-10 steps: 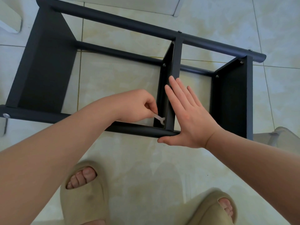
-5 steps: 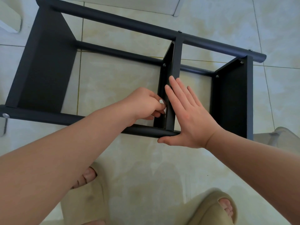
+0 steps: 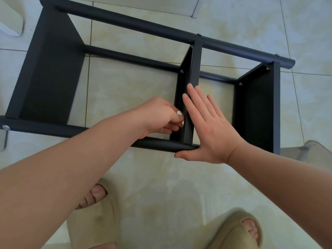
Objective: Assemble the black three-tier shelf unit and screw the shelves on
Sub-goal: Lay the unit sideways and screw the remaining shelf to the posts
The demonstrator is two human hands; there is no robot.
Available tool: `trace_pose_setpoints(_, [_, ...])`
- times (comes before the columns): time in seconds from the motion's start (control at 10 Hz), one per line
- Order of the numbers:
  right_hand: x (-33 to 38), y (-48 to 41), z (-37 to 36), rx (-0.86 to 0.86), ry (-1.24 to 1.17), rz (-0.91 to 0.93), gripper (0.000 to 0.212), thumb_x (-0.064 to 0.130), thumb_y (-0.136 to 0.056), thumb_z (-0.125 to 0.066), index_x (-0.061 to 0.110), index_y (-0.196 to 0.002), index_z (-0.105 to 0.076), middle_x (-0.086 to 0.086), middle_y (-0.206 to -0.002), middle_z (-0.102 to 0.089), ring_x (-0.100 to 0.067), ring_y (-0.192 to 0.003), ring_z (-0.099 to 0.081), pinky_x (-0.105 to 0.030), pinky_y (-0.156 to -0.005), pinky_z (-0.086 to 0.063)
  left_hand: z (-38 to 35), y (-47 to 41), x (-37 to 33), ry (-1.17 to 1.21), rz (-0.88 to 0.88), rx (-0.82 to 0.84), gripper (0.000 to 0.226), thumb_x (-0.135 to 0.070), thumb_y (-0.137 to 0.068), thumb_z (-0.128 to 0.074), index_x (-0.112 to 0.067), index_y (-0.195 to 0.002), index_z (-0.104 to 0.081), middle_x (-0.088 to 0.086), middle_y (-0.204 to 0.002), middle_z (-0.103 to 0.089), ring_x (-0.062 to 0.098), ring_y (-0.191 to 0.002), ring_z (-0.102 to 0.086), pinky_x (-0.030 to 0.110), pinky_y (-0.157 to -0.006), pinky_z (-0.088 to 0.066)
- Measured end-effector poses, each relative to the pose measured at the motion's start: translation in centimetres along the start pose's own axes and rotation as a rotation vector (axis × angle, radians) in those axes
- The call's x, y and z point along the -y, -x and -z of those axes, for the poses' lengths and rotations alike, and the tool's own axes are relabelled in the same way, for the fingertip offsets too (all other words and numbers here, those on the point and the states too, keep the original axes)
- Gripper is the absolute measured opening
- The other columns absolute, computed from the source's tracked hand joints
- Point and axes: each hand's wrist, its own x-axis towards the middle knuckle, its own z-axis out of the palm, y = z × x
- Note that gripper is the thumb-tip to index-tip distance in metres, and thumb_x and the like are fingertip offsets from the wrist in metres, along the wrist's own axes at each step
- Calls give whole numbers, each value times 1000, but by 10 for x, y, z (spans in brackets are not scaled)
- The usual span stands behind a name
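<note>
Head view looks down on the black shelf unit, which lies on its side on the pale tiled floor just in front of our feet. Its three shelves stand on edge between the long round poles: the left shelf, the middle shelf and the right shelf.

Our left hand reaches in from the left, touching the left face of the middle shelf. Its fingers are curled, and thumb and forefinger pinch a small white piece right at the shelf. We cannot tell its shape from here.

Our right hand lies flat against the other face of the same shelf, fingers straight and together and grasping nothing. Its thumb runs along the near pole.

A silver screw head shows on the middle shelf near the far lower pole. A bolt sits at the left end of the near pole. We wear beige slippers, one on the left and one on the right.
</note>
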Motion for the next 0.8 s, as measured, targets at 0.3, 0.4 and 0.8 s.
trace_pose_setpoints(0.3, [0, 0, 0, 4, -4, 0, 131, 91, -73, -44, 3, -160, -3, -13, -168, 11, -28, -155, 13, -54, -125, -9, -2, -2, 2, 23, 59, 39, 14, -18, -97, -62, -6, -91, -66, 2, -69, -72, 18, -74, -70, 32, -77, -60])
trace_pose_setpoints(0.4, [0, 0, 0, 6, -4, 1, 131, 91, -73, -45, 2, -160, -3, -14, -168, 11, -29, -155, 13, -54, -125, -9, -1, -2, 2, 11, 63, 52, 14, -18, -98, -60, -7, -90, -65, 1, -68, -72, 16, -72, -69, 31, -74, -59])
trace_pose_setpoints(0.8, [1, 0, 1, 19, 11, -5, 132, 93, -73, -43, 4, -160, -1, -12, -168, 13, -27, -155, 15, -53, -125, -8, 2, 3, -1, -62, 46, 80, 13, -15, -101, -54, -9, -92, -62, 0, -67, -73, 11, -67, -68, 27, -74, -58])
